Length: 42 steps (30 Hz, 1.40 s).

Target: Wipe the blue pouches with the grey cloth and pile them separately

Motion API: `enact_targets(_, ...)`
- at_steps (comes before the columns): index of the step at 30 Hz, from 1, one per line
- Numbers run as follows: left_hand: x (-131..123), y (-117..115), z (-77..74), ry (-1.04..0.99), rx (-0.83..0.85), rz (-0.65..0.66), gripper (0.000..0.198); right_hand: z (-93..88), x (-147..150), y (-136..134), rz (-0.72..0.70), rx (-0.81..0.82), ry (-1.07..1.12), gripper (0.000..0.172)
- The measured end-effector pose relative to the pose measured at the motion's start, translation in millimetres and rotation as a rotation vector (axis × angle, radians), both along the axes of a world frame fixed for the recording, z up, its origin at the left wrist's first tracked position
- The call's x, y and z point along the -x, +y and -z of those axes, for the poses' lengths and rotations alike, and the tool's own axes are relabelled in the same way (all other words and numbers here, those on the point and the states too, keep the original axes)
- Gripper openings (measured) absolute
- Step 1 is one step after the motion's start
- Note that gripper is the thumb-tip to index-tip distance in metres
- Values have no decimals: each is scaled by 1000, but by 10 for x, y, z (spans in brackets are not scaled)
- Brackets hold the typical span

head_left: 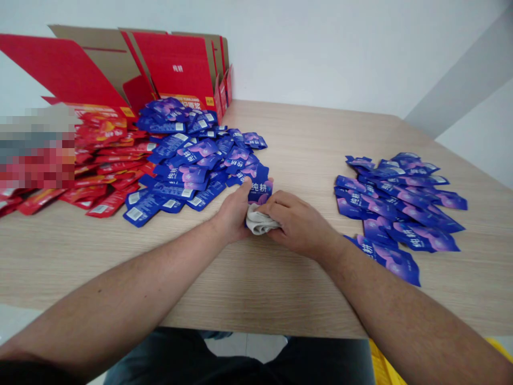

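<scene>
Table [304, 139]: pale wood grain, set against a white wall; it carries everything below.
Cartons [180, 69]: red printed cardboard, opened out flat, propped at the far left corner.
Red packets [108, 160]: loose heap at the left edge, partly blurred out.
Blue heap [188, 155]: many purple-blue packets spilling from the cartons toward the middle, touching the red packets.
Blue spread [401, 203]: flatter group of the same packets at the right, well apart from the heap.
Left hand [232, 214]: closed, thumb pressed up the face of the blue packet, gripping it.
Right hand [298, 222]: fingers curled shut around the white cloth.
Blue packet [260, 190]: held just above the table's middle, at the near edge of the heap.
White cloth [258, 222]: bunched between both hands, against the packet's lower part.
</scene>
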<state>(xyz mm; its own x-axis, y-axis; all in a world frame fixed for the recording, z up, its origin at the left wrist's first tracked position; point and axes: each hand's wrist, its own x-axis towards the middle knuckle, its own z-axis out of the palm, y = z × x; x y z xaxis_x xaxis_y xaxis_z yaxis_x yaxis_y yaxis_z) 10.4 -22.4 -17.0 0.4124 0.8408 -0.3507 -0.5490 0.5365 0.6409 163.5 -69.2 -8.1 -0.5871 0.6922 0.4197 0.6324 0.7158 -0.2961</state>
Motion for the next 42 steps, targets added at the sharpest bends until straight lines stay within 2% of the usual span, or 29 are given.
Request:
enact_targets(2, -30, -6, 13, -32, 6, 22, 49, -9, -57, 36, 67, -38, 29, 29)
enact_targets(5, -63, -26, 25, -38, 20, 66, 50, -21, -99, 73, 274, -121, 110, 26)
enact_targets(6, -65, -30, 21, -36, 32, 69, 48, -21, -87, 70, 294, -121, 117, 26)
enact_targets(8, -49, -24, 5, -40, 56, 62, 47, -15, -34, 41, 228, -69, 76, 28)
enact_targets(12, 9, 25, -12, -46, 63, 40, 52, -18, 41, -29, -36, 94, -41, 29)
enact_targets(14, 14, 36, -1, -53, 49, 47, 54, -30, 5, -25, -72, 125, -55, 28)
enact_targets(16, -4, 25, 13, -73, 34, 70, 54, -38, -55, 4, 21, 83, -37, 28)
enact_targets(19, -40, -2, 26, -95, 24, 92, 52, -27, -93, 40, 252, -35, 59, 29)
enact_targets(20, -43, -3, 31, -94, 29, 92, 51, -19, -80, 41, 263, -45, 73, 29)
enact_targets(25, 26, 70, 89, -37, 85, 78, 55, -5, 15, -10, -53, 133, -38, 32)
enact_targets(28, 56, 108, 121, -35, 107, 121, 65, -37, -56, 0, -101, 223, -85, 29)
enact_targets(30, 49, 109, 123, -58, 86, 135, 63, -58, -141, 31, -34, 215, -97, 25)
enact_targets(33, 20, 82, 107, -71, 25, 118, 57, -65, -232, 88, 198, 84, -55, 23)
enact_targets(37, 4, 34, 81, 18, 20, 158, 55, -42, -237, 153, 473, -57, 77, 20)
enact_targets(40, -1, 13, 56, 58, 27, 162, 54, -21, -190, 165, 526, -98, 145, 23)
enact_targets(42, -12, 7, 28, 52, 39, 149, 54, -11, -141, 133, 456, -91, 126, 25)
